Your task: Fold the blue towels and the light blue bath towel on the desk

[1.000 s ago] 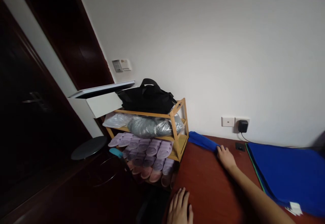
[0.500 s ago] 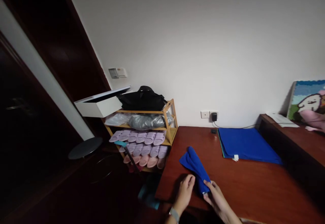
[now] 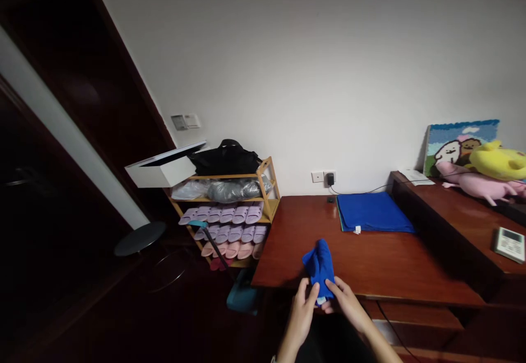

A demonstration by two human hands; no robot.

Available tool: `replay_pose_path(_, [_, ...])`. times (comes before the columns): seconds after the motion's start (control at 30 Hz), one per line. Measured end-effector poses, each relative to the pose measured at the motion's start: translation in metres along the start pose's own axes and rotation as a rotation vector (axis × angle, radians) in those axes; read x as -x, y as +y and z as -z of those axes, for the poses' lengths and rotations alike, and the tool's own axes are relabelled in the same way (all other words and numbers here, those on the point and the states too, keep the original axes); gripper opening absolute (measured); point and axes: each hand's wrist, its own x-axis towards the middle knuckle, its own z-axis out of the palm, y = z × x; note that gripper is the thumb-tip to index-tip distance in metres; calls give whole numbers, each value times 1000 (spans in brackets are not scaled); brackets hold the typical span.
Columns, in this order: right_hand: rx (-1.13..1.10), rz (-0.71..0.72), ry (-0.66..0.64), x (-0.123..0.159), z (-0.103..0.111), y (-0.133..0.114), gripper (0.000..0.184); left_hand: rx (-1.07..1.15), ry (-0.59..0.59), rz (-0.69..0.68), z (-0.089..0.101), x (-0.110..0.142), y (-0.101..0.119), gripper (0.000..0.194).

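A small bunched blue cloth (image 3: 319, 265) lies at the near edge of the dark red wooden table (image 3: 370, 264). My left hand (image 3: 303, 302) pinches its near end from the left, fingers closed on the fabric. My right hand (image 3: 343, 300) grips the same end from the right, by a small white tag. Both hands sit at the table's front edge.
A folded blue cloth (image 3: 372, 213) lies at the back of the table near a wall socket with a plug (image 3: 330, 179). A wooden shoe rack (image 3: 230, 215) with several slippers stands left. A raised shelf on the right holds plush toys (image 3: 489, 171) and a remote (image 3: 509, 243).
My right hand pulled the small blue cloth from the table's far left corner to the near edge. My left hand joined it. The view drew back and shows more of the room.
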Motion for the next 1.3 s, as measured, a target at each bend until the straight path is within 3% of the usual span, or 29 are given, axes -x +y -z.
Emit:
replay_pose_path(0.13, [13, 24, 1, 8, 2, -4, 67, 120, 5, -41, -9, 5, 4, 59])
replay_pose_path(0.37, [-29, 53, 41, 15, 8, -17, 67, 321, 172, -107, -8, 5, 12, 59])
replay_pose_path(0.53, [-35, 67, 79, 12, 11, -17, 69, 287, 293, -172, -3, 1, 13, 62])
replay_pose_path(0.63, [14, 52, 58, 11, 11, -16, 69, 151, 348, -236, -4, 1, 15, 69])
replay_pose_path(0.77, [59, 92, 14, 9, 5, -20, 65, -192, 233, -339, -14, 6, 22, 42])
replay_pose_path(0.87, [105, 149, 18, 7, -1, -26, 63, -280, 137, -344, -25, 12, 27, 36])
replay_pose_path(1.03, [201, 280, 53, 11, -1, -39, 62, -110, 44, -290, -33, 17, 35, 43])
replay_pose_path(1.17, [240, 281, -39, 20, 2, -44, 64, 94, 86, -220, -33, 11, 39, 45])
replay_pose_path(1.3, [368, 422, -4, 27, 5, -40, 43, 294, 118, -89, -34, 9, 36, 49])
